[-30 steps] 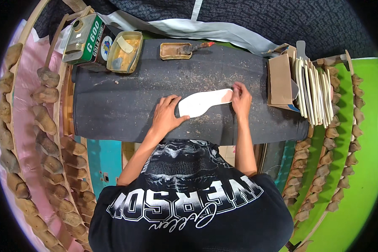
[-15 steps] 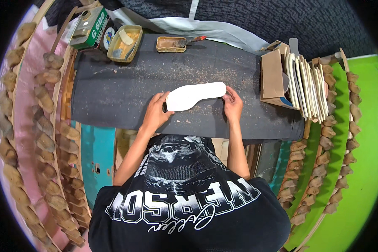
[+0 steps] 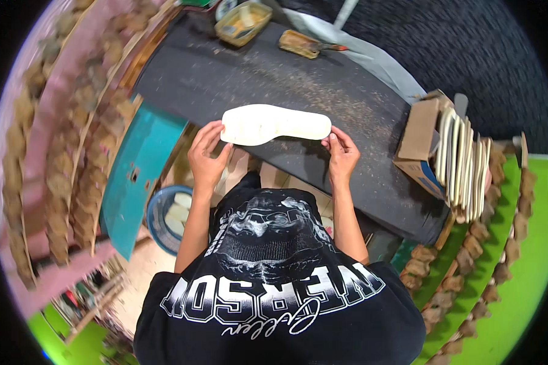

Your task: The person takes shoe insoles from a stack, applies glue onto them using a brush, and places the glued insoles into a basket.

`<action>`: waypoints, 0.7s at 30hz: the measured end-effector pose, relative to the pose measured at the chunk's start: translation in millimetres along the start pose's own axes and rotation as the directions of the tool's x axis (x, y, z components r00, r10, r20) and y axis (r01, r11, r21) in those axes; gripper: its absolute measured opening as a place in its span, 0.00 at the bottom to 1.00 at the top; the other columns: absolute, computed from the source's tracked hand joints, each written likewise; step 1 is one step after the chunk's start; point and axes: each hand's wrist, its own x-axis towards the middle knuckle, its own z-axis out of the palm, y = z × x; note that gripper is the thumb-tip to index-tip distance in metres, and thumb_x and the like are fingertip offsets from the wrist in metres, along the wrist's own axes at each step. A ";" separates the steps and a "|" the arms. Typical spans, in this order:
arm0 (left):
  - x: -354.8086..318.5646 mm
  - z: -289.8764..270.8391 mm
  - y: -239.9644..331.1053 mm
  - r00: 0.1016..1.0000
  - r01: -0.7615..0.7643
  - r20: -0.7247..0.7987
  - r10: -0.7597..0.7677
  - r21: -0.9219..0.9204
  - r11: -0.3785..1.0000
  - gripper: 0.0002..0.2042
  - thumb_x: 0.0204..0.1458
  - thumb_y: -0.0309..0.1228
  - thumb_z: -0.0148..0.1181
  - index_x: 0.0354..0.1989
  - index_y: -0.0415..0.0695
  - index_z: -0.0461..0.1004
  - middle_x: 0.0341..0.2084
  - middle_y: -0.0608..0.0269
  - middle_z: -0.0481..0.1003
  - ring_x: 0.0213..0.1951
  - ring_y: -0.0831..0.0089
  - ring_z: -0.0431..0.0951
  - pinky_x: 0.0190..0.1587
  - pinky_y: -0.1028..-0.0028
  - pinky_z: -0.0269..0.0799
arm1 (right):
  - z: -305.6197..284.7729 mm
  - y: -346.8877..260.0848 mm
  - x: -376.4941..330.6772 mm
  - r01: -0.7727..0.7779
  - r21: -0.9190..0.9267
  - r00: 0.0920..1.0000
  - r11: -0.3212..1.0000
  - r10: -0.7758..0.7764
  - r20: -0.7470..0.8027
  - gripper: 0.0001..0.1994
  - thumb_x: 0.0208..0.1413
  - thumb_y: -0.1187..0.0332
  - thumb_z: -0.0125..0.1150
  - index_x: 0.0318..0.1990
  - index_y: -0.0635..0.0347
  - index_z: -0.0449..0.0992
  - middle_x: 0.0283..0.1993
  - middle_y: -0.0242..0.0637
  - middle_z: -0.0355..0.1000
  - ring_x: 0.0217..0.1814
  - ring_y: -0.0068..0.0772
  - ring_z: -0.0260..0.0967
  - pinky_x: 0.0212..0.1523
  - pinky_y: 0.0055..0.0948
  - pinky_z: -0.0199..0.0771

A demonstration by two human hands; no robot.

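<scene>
Hands: left hand [image 3: 206, 159] is pinching the broad end of a white sole-shaped piece [image 3: 274, 125]; right hand [image 3: 343, 159] is gripping its narrow end between thumb and fingers.
Shirt: black shirt [image 3: 273, 261] is filling the lower middle (its pale lettering is showing upside down from this view).
Sole-shaped piece: it is stretching crosswise between both hands, over the near edge of the bench [image 3: 186, 73]; how high it is being held, one cannot tell.
Tub: round blue tub [image 3: 155, 210] is sitting left of the person's left forearm, holding pale pieces [image 3: 176, 213].
Bench: dark cloth is covering it, and light shavings [image 3: 323, 79] are lying scattered across.
Box: cardboard box [image 3: 419, 131] is standing at the right end, with pale flat pieces [image 3: 464, 167] standing on edge, closely packed, at its right side.
Tray: shallow tray [image 3: 295, 52] is resting by the far edge, a red-ended brush [image 3: 332, 47] reaching out rightward.
Container: yellowish open container [image 3: 231, 38] is sitting left of the tray.
Backdrop: dark curtain [image 3: 444, 45] is hanging behind everything.
</scene>
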 end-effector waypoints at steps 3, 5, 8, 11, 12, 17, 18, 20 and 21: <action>-45.0 -20.6 3.9 0.990 0.046 -0.133 -0.054 -0.062 0.997 0.21 0.49 0.09 0.69 0.53 0.34 0.78 0.62 0.53 0.74 0.63 0.63 0.78 0.68 0.63 0.76 | 5.4 0.1 -22.1 -0.011 -0.075 0.994 0.997 0.018 0.104 0.13 0.69 0.76 0.64 0.57 0.70 0.81 0.50 0.42 0.83 0.46 0.25 0.81 0.50 0.24 0.82; -80.2 -34.0 12.2 0.980 0.013 -0.194 -0.053 -0.198 0.980 0.19 0.51 0.08 0.67 0.51 0.35 0.76 0.65 0.45 0.72 0.65 0.59 0.76 0.69 0.59 0.75 | 13.9 -2.1 -35.1 0.190 -0.157 0.976 0.969 -0.170 0.133 0.13 0.67 0.77 0.65 0.57 0.69 0.82 0.52 0.41 0.83 0.51 0.27 0.80 0.54 0.26 0.80; -140.3 -53.2 17.4 0.919 -0.013 -0.384 -0.094 -0.266 0.964 0.18 0.52 0.09 0.68 0.49 0.36 0.74 0.64 0.42 0.73 0.64 0.59 0.77 0.67 0.61 0.76 | 32.0 -1.4 -52.7 0.289 -0.188 0.933 0.939 -0.232 0.274 0.11 0.64 0.78 0.66 0.53 0.66 0.85 0.53 0.40 0.83 0.54 0.28 0.80 0.57 0.28 0.78; -201.2 -65.8 31.7 0.802 -0.057 -0.586 -0.116 -0.270 0.961 0.16 0.55 0.11 0.69 0.51 0.35 0.75 0.62 0.43 0.76 0.61 0.63 0.80 0.65 0.65 0.78 | 58.0 0.2 -82.5 0.314 -0.068 0.868 0.947 -0.257 0.425 0.10 0.64 0.79 0.67 0.51 0.66 0.86 0.54 0.42 0.82 0.56 0.31 0.79 0.57 0.28 0.79; -219.5 -68.9 33.3 0.734 -0.014 -0.662 -0.154 -0.242 0.970 0.17 0.56 0.13 0.68 0.53 0.34 0.75 0.61 0.44 0.77 0.60 0.63 0.80 0.64 0.66 0.79 | 68.7 3.0 -91.1 0.329 -0.045 0.837 0.943 -0.269 0.477 0.09 0.64 0.79 0.67 0.51 0.66 0.86 0.54 0.42 0.82 0.56 0.31 0.79 0.57 0.28 0.79; -289.2 -97.8 40.6 0.518 0.134 -0.834 -0.188 -0.138 0.981 0.20 0.61 0.17 0.66 0.62 0.32 0.76 0.57 0.48 0.79 0.58 0.65 0.81 0.61 0.67 0.80 | 115.0 16.8 -143.2 0.224 0.041 0.749 0.974 -0.199 0.633 0.08 0.65 0.78 0.68 0.49 0.68 0.86 0.52 0.41 0.82 0.53 0.28 0.79 0.55 0.26 0.79; -301.4 -103.4 41.7 0.488 0.132 -0.855 -0.175 -0.125 0.983 0.19 0.61 0.18 0.67 0.61 0.31 0.77 0.57 0.49 0.79 0.58 0.65 0.80 0.61 0.68 0.80 | 122.1 18.0 -156.5 0.217 0.047 0.733 0.975 -0.195 0.652 0.08 0.65 0.78 0.68 0.49 0.68 0.86 0.52 0.41 0.82 0.53 0.28 0.79 0.55 0.26 0.79; -326.8 -120.0 40.4 0.448 0.161 -0.876 -0.177 -0.116 0.980 0.20 0.61 0.19 0.67 0.61 0.31 0.77 0.57 0.49 0.79 0.58 0.65 0.80 0.61 0.67 0.80 | 136.8 19.3 -181.8 0.183 -0.026 0.688 0.983 -0.109 0.717 0.08 0.65 0.77 0.68 0.50 0.68 0.85 0.51 0.39 0.82 0.50 0.25 0.79 0.53 0.24 0.79; -338.1 -129.4 37.2 0.429 0.188 -0.884 -0.184 -0.112 0.976 0.20 0.61 0.19 0.68 0.61 0.31 0.77 0.57 0.48 0.79 0.59 0.66 0.80 0.61 0.67 0.80 | 143.1 23.8 -191.5 0.182 -0.024 0.679 0.983 -0.108 0.727 0.08 0.65 0.77 0.68 0.50 0.68 0.85 0.51 0.39 0.82 0.50 0.25 0.79 0.53 0.24 0.79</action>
